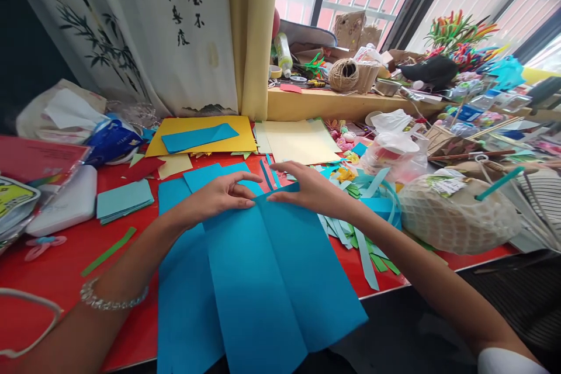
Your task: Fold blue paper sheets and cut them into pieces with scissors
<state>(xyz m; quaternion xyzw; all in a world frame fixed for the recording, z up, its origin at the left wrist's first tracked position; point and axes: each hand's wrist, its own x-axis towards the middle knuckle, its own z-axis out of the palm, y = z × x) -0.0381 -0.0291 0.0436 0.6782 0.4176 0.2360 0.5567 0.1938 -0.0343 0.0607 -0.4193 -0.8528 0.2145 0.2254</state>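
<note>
A large blue paper sheet [272,280] with lengthwise creases lies on the red table [52,269] and hangs over its near edge. My left hand [221,196] pinches the sheet's far edge, thumb and fingers closed on the paper. My right hand [307,187] meets it from the right, its fingers pressed on the same far edge at the middle crease. More blue sheets [184,304] lie under and to the left of the creased one.
Yellow paper [236,134] with a blue piece on it and a cream sheet [298,140] lie behind. Blue and green paper strips [363,239] pile at right beside a netted bundle [456,216]. A teal paper stack [125,198] and white case [70,201] sit left. The windowsill holds cluttered craft supplies.
</note>
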